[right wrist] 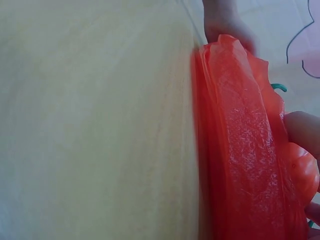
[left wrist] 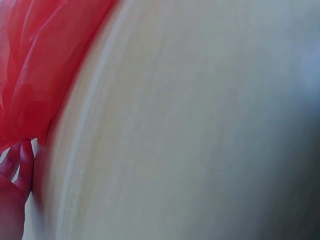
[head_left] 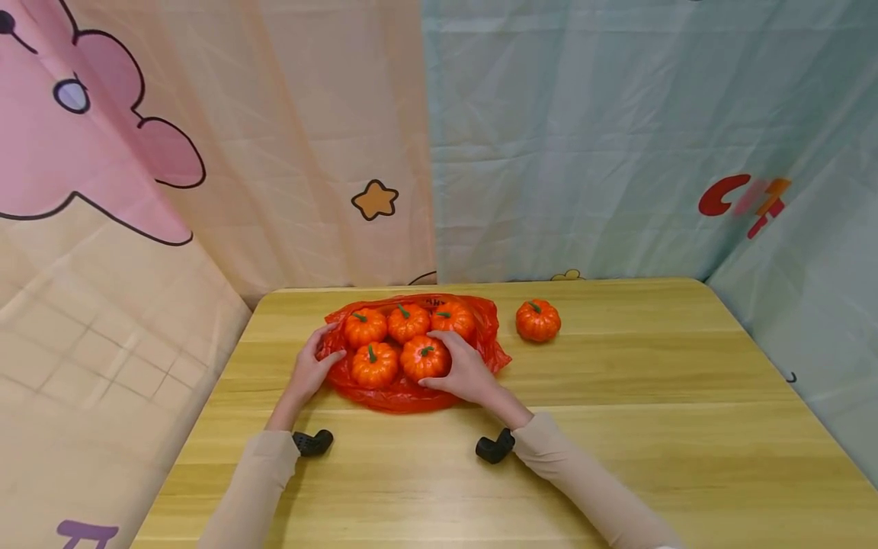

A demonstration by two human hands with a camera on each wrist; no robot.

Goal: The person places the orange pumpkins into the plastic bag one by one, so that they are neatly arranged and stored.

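A red plastic bag lies spread on the table with several small orange pumpkins in it, each with a green stem. My right hand holds the front right pumpkin, thumb at its near side and fingers at its far side. On the bag's left edge is my left hand, gripping the plastic between thumb and fingers. The left wrist view shows its fingertips against the red plastic. In the right wrist view the bag's side partly hides the held pumpkin.
One more pumpkin sits on the wooden table, to the right of the bag. Printed curtains hang behind the table and at both sides. A black device is worn at each wrist.
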